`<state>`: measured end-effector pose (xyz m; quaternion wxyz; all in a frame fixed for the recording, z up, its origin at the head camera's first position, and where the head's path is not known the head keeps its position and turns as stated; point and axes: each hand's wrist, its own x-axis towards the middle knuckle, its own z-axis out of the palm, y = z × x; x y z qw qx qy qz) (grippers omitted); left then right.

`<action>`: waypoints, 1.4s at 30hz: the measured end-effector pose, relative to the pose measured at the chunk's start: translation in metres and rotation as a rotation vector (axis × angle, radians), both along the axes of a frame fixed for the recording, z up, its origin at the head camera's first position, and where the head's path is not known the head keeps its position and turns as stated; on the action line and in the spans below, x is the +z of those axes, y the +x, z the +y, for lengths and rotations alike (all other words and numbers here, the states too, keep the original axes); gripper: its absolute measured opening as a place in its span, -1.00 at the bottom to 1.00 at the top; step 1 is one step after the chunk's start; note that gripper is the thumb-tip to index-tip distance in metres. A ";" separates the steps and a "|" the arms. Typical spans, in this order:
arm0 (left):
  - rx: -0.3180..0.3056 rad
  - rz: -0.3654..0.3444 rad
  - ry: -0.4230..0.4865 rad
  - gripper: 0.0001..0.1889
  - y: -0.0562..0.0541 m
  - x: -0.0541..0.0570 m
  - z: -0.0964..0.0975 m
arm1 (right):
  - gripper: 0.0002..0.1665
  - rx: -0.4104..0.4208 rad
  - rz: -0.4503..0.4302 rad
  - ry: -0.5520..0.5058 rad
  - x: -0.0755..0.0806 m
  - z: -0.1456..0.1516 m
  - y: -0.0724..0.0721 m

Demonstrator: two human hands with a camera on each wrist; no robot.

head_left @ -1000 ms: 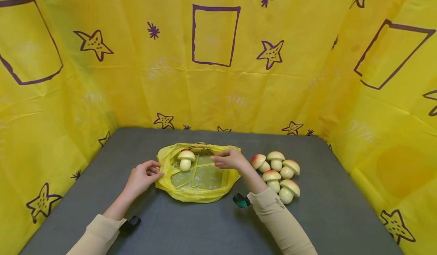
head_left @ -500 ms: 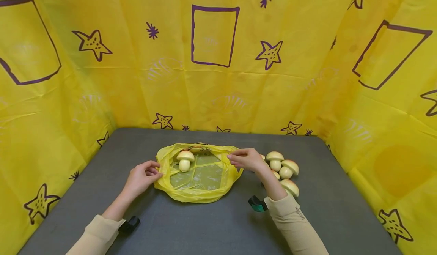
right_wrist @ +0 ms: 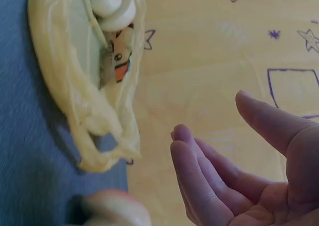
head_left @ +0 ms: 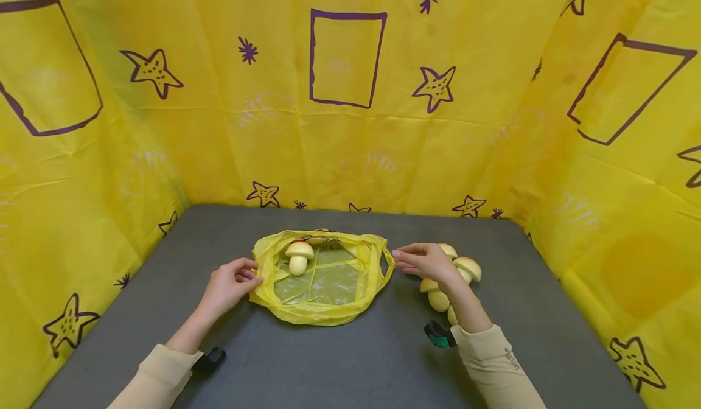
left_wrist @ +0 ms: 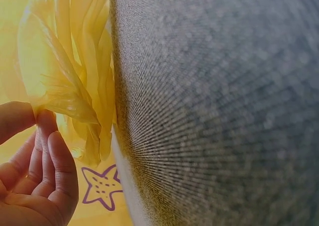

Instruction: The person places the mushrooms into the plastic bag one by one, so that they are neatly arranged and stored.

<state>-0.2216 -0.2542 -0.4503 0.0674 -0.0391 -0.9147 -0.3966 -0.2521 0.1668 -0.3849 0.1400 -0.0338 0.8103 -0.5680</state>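
A yellow plastic bag (head_left: 323, 316) lies on the table with its mouth spread wide. Inside it rests one toy mushroom (head_left: 299, 251), cream with a reddish cap. My left hand (head_left: 226, 284) pinches the bag's left rim between thumb and fingertip; the left wrist view shows that pinch on the thin plastic (left_wrist: 70, 66). Off the bag's right handle, my right hand (head_left: 432, 264) holds nothing, its thumb apart from the fingers in the right wrist view (right_wrist: 234, 181). Several more mushrooms (head_left: 468, 268) lie under and beyond this hand, partly hidden by it.
The grey table (head_left: 328, 366) is bordered at the back and sides by yellow cloth (head_left: 350, 147) printed with stars and frames. In the right wrist view, a blurred mushroom cap (right_wrist: 119, 208) lies below the bag's handle loop (right_wrist: 102, 158).
My right hand has moved right, from over the bag's opening past its right rim to the loose mushrooms. The bag's right handle now stands out as a loop. My left hand has stayed put.
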 end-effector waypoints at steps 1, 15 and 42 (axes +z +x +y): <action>-0.001 -0.001 -0.003 -0.66 0.000 0.000 0.000 | -0.40 -0.009 -0.005 -0.002 -0.001 0.003 0.001; 0.006 -0.003 -0.022 -0.68 -0.002 -0.003 -0.001 | -0.40 0.004 0.027 0.082 -0.006 0.041 0.023; -0.006 -0.001 -0.025 -0.66 -0.005 -0.001 0.002 | -0.37 -0.038 0.014 0.127 -0.008 0.112 0.058</action>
